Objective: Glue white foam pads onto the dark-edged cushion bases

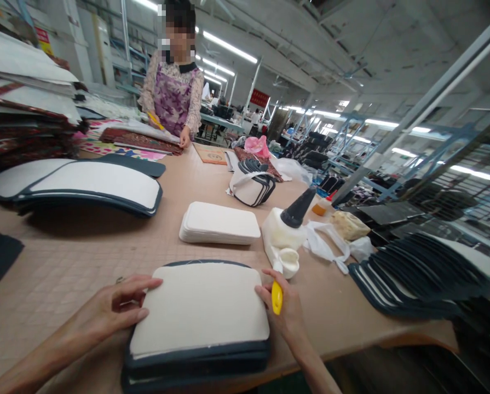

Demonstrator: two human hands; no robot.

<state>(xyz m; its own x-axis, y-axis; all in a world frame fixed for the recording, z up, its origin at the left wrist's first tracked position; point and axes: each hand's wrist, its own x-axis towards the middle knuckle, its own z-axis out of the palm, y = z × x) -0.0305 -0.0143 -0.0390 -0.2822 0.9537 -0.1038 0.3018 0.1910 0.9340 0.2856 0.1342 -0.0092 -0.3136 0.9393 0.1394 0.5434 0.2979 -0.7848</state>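
Observation:
In front of me lies a stack of dark blue panels with a cream-white board on top. My left hand rests at the board's left edge, its thumb and forefinger apart and touching it. My right hand is at the right edge, fingertips against the board, with a yellow-handled brush gripped in it. The brush's far end is hard to make out in front of a white glue bottle with a black cone nozzle. Behind the stack sits a pile of smaller white boards.
Curved white-faced dark panels lie at the left, below a tall fabric pile. More dark panels are stacked at the right edge. A strapped bundle stands further back. Across the table, a co-worker holds a yellow-handled tool.

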